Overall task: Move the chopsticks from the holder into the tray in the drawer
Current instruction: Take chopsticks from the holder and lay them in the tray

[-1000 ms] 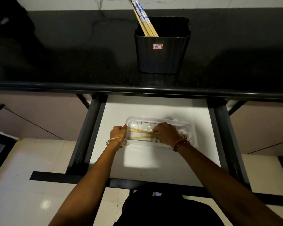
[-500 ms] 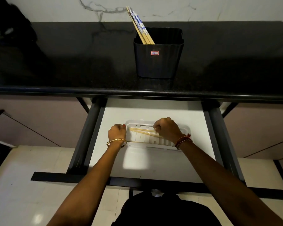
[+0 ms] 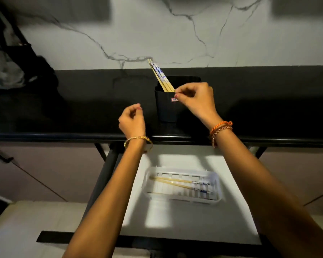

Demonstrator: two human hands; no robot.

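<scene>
A black holder (image 3: 166,107) stands on the dark countertop with several wooden chopsticks (image 3: 159,77) leaning to its left corner, their blue-patterned ends up. My right hand (image 3: 196,99) is raised in front of the holder's rim, thumb and fingertips pinched close to the chopsticks' lower part; whether it touches them I cannot tell. My left hand (image 3: 131,121) hovers left of the holder, fingers loosely curled and holding nothing. In the open white drawer (image 3: 185,222) lies a clear plastic tray (image 3: 217,183) with two chopsticks (image 3: 177,183) lying lengthwise in it.
The countertop's black front edge (image 3: 63,136) runs across above the drawer. Dark drawer rails (image 3: 103,175) flank the drawer. A dark bag and crumpled plastic (image 3: 9,71) sit at the far left of the counter. A marble wall stands behind.
Both hands have let go of the chopsticks in the tray and risen to the countertop; the right hand now sits at the holder. The camera tilted up.
</scene>
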